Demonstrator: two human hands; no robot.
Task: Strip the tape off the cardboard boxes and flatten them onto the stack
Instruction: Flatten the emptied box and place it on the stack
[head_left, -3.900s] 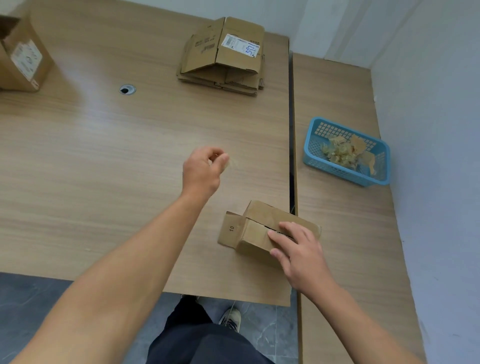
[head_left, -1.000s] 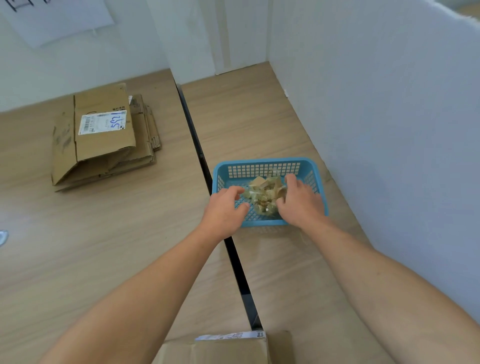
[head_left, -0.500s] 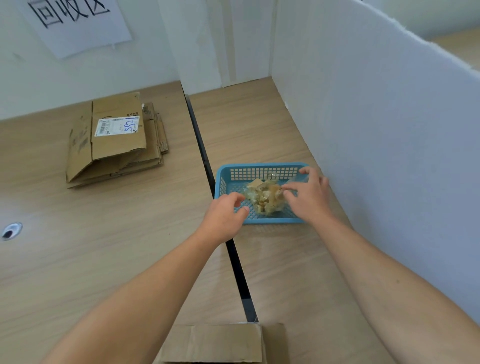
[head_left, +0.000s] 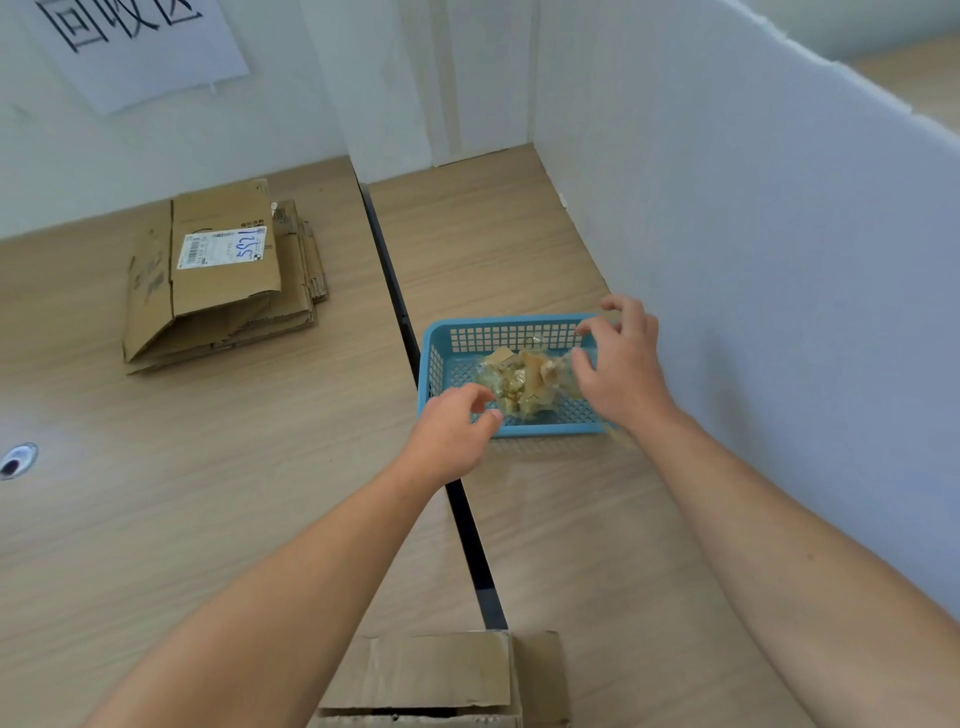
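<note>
Head view: the tape wad (head_left: 524, 382) lies in the blue basket (head_left: 435, 358). The left hand (head_left: 452, 436) is over the basket's near rim, fingers loosely curled, holding nothing. The right hand (head_left: 618, 374) is over its right side, fingers spread, holding nothing. The cardboard box (head_left: 436, 680) lies nearer the person than the basket, well apart from both hands. The stack (head_left: 218, 280) lies left of the basket; its label (head_left: 221, 249) has blue handwritten digits that are not clearly legible. The wall sign (head_left: 135, 36) beyond it reads "回收区".

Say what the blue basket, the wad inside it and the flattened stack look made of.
The blue basket: likely moulded plastic, uniform colour, gridded holes. The wad: seemingly crumpled clear tape, glossy, yellowish, with brown scraps stuck on. The flattened stack: matte brown cardboard, creased flaps, layered edges.
</note>
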